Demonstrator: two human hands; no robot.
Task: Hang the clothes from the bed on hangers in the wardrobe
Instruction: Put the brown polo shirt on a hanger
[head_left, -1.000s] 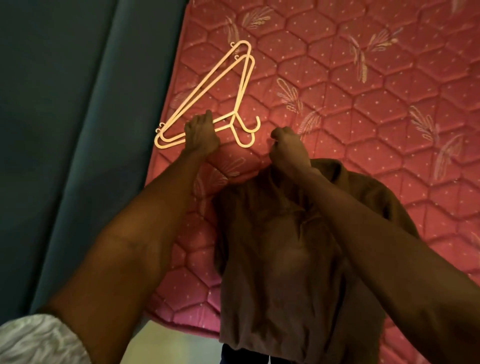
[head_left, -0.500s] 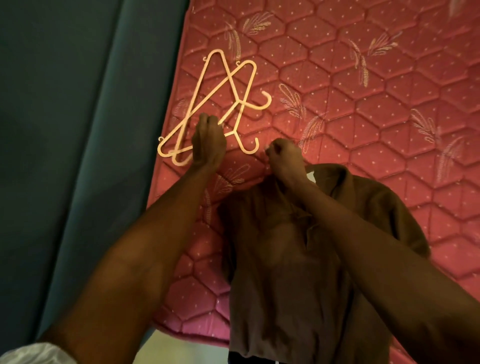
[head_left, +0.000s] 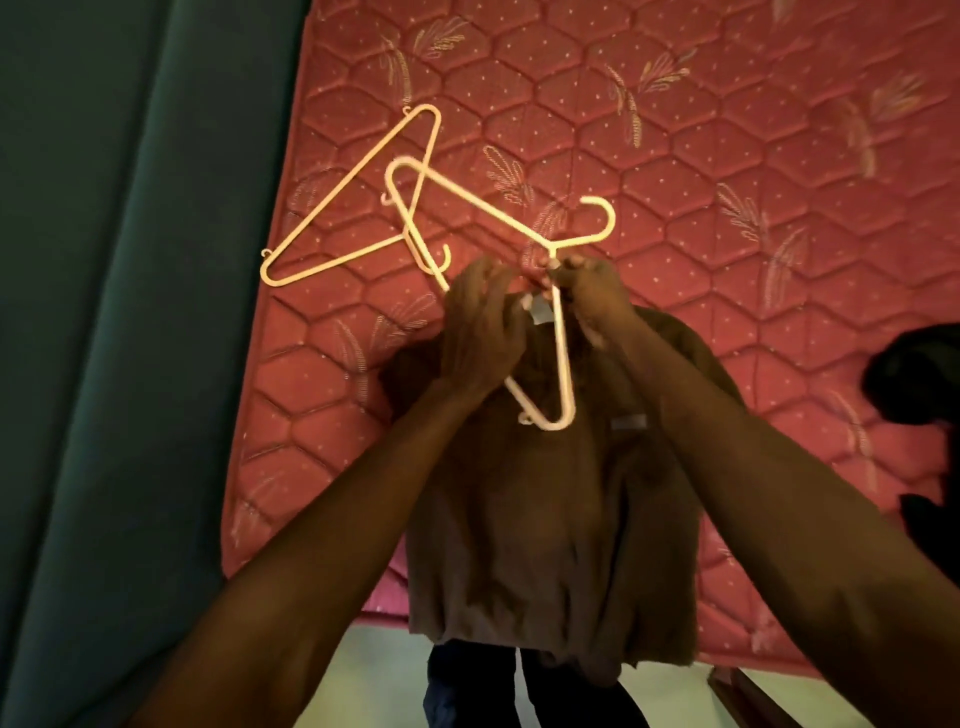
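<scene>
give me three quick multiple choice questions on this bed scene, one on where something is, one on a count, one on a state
1. Where does the dark garment lie?
A. at the right edge of the mattress
B. on the floor by the curtain
C. under the brown shirt

2. How many hangers are in view?
A. one
B. two
C. four

3. What is the state of the second hanger?
A. lying flat and untouched on the mattress
B. held up, one end over the brown shirt
C. snapped into two pieces

Answers:
1. A: the dark cloth sits on the mattress at the picture's right edge.
2. B: one hanger lies on the mattress, and the second crosses over it.
3. B: the left hand and right hand meet at its neck, and its lower corner lies over the brown shirt.
</scene>
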